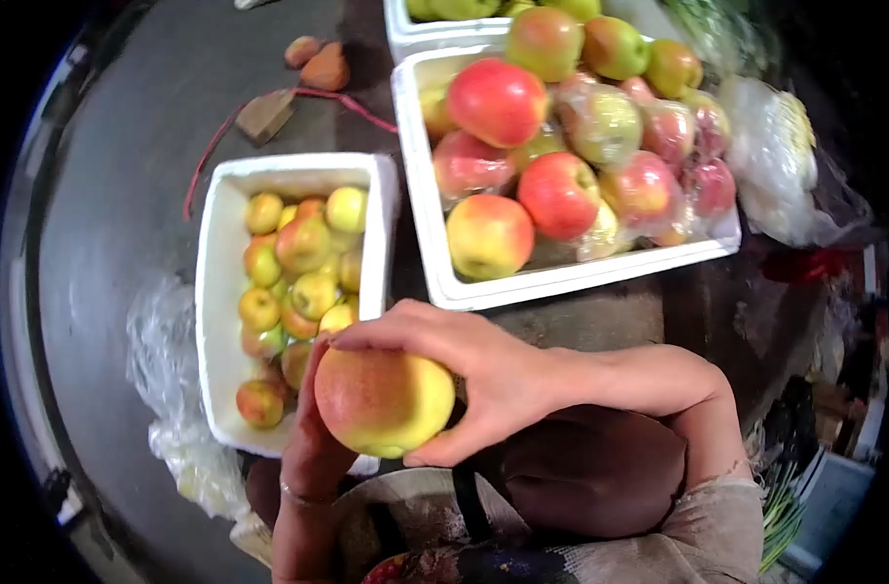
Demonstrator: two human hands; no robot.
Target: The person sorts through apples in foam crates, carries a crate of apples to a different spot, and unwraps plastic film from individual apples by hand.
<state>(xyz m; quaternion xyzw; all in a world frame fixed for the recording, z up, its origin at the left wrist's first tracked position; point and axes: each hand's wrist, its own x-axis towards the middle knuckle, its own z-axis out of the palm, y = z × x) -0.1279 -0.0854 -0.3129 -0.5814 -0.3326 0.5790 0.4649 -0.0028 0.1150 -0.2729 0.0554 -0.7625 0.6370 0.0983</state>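
A large yellow apple with a red blush point(381, 401) is held up close in front of my body. My right hand point(473, 365) wraps round it from above and the right, with the thumb at its lower edge. On the apple's left side is my left hand point(313, 433), upright and pressed against it; most of its fingers are hidden behind the apple. Just beyond my hands stands a white foam box point(211, 321) of small yellow-red apples point(303, 243). To its right, a larger white foam box point(580, 273) holds big apples point(559, 195), several wrapped in clear plastic.
Crumpled clear plastic point(177, 380) lies left of the small box, and a plastic bag point(775, 156) sits beside the larger one. A wooden block point(266, 117), a red string point(211, 146) and two orange-brown lumps point(325, 66) rest on the dark surface. Green stalks point(780, 516) are at lower right.
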